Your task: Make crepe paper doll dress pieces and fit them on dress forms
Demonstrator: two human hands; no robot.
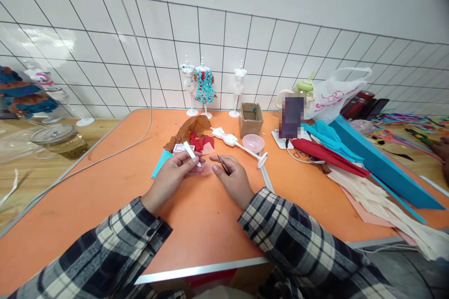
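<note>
My left hand [178, 168] is closed around a slim white tube [189, 150], which slants up between the fingers. In my right hand [233, 175] is a pair of dark pointed tweezers [224, 165], the tips toward the left hand. The two hands are close together but apart. Pink paper [207, 168] lies on the table just behind them. Farther back are crumpled brown paper [192, 128], red paper [200, 142] and a small printed card [179, 148]. A folded blue paper [161, 164] is beside my left hand. A white mannequin [229, 139] lies on its side behind my right hand.
Small mannequins stand at the wall, one in a blue ruffled dress [204, 86]. A cardboard box [251, 120], a pink bowl [253, 143] and a propped phone [293, 117] are right of centre. Coloured paper [336, 161] piles up at right. A cable [135, 142] crosses the left side.
</note>
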